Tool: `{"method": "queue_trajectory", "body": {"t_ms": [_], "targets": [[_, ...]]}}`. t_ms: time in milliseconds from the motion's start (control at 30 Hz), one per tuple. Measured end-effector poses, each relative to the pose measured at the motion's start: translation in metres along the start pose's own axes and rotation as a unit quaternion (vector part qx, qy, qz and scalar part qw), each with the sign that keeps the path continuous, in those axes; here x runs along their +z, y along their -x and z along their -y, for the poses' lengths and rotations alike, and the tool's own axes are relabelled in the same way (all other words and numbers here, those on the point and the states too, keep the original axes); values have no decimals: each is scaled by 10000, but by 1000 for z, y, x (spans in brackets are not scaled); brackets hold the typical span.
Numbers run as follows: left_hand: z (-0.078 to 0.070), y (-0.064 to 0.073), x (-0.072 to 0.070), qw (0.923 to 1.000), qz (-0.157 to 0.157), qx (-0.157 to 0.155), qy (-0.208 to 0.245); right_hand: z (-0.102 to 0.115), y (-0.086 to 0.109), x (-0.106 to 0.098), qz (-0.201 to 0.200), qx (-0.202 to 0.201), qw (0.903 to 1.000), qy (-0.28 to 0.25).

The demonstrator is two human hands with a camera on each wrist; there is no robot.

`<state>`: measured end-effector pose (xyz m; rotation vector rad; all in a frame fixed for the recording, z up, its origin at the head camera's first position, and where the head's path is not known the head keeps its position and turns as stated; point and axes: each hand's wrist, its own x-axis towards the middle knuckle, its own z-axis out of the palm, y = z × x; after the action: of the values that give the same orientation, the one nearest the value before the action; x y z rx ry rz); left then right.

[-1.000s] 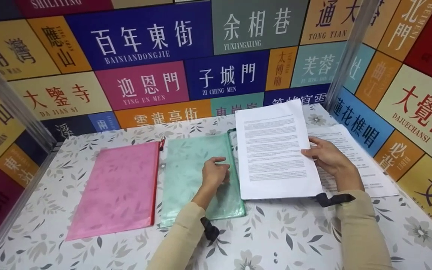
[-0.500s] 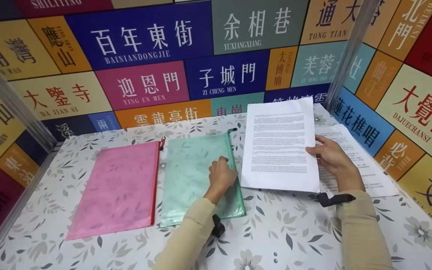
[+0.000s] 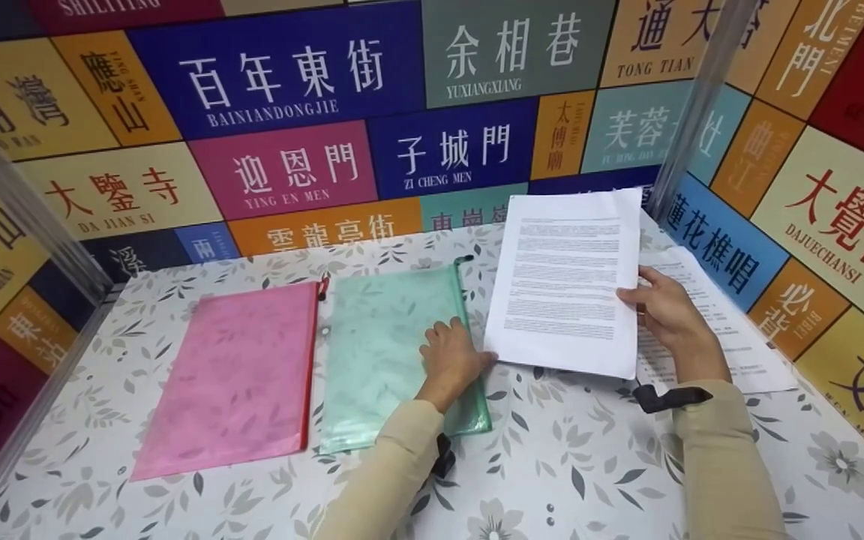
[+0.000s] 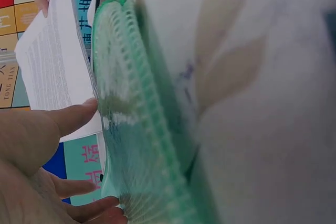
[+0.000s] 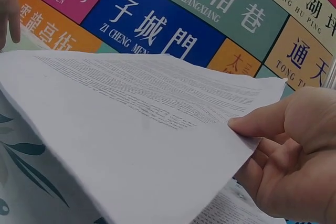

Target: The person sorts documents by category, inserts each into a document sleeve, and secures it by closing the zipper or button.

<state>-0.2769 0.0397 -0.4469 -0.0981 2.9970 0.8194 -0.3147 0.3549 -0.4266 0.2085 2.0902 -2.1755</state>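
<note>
Right hand (image 3: pixel 668 307) at between 3 and 4 o'clock in the head view: thumb on the printed face, other fingers behind, pinching the 3 o'clock edge of some white printed sheets (image 3: pixel 563 277). Sheets at 3 o'clock, held tilted above the table; small dense lines of text, too fine to read.

Left hand (image 3: pixel 453 356) near 6 o'clock, close to centre, over the 3 o'clock side of a translucent green folder (image 3: pixel 379 330). Fingers spread, loosely bent, gripping nothing; thumb points toward the sheets' 7 o'clock corner. Whether thumb and paper touch, cannot tell. Folder lies flat, toward 7 o'clock; green edging on its 3 o'clock side, dark pull at its 1 o'clock corner.

Pink folder (image 3: pixel 244 382) at 8 o'clock, flat, just beside the green one, well apart from both hands; red edging on its 3 o'clock side. More printed pages (image 3: pixel 739 345) at between 3 and 4 o'clock, flat, partly hidden by right hand and sheets. Under everything, a white tablecloth (image 3: pixel 567 465) patterned with grey leaves and flowers. Beyond, from 9 round to 3, walls (image 3: pixel 274 67) of coloured lettered panels.
</note>
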Motion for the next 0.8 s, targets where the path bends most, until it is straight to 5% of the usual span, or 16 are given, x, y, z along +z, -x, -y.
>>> {"method": "queue_trajectory", "body": {"t_ms": [200,800], "targets": [[2,-2,1,9994,-66,116,-323,1,1,-2,-56,23,10000,23],[3,-7,-11,10000,51,39,73,3,2,0,121,-96,9998,-120]]}}
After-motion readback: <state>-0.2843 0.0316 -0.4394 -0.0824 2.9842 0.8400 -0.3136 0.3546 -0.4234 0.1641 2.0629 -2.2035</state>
